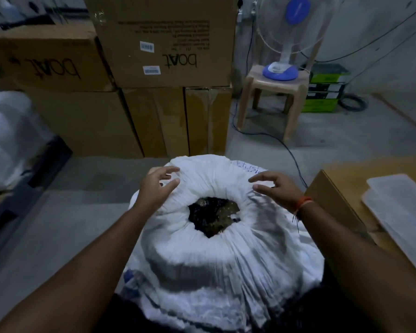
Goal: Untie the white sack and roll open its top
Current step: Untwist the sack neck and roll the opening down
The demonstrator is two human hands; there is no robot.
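The white sack (pixel 216 236) is sitting on the floor right in front of the person, its top rolled open around dark stuff inside. The left hand (pixel 154 186) and right hand (pixel 277 188) are resting apart on the sack's far rim, fingers loose. Brown boxes (pixel 163 68) are standing behind the sack.

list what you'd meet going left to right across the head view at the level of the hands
left hand → dark opening in the rolled top of the white sack → right hand → cardboard box → translucent plastic lids lying on that box
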